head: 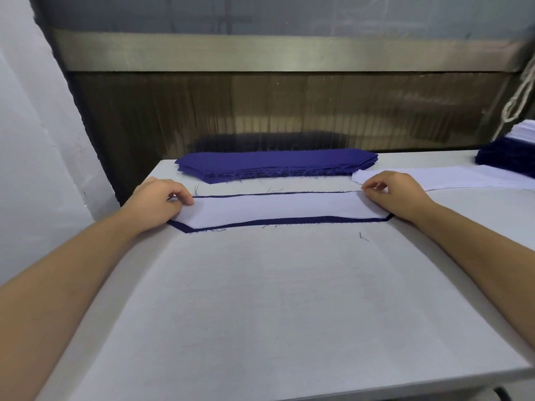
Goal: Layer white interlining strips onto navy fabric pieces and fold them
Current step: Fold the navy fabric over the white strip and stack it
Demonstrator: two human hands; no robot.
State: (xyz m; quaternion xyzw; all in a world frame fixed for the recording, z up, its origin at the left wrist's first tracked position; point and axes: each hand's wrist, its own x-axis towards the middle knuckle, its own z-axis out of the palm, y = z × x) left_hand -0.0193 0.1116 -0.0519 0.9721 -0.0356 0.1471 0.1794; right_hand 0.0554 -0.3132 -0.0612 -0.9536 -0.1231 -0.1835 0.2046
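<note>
Interlining strip [278,208] hides navy piece [289,221] except its edges.

A pale grey-white tabletop [260,299] fills the view from 9 o'clock through 6 to 3 o'clock, matte and evenly lit by soft, diffuse light. From 9 to 11 o'clock stands a plain white wall [26,140], bordered on its inner side by a dark upright frame edge [92,125]. Behind the tabletop, from 11 to 1 o'clock, runs a brown ribbed translucent panel [289,111] with dull reflections in it. Just above it lies a brushed metal band [260,53], and at 12 o'clock, above that, a cloudy grey pane [260,13]. At 2 o'clock hangs a knotted white cord [518,96].
</note>
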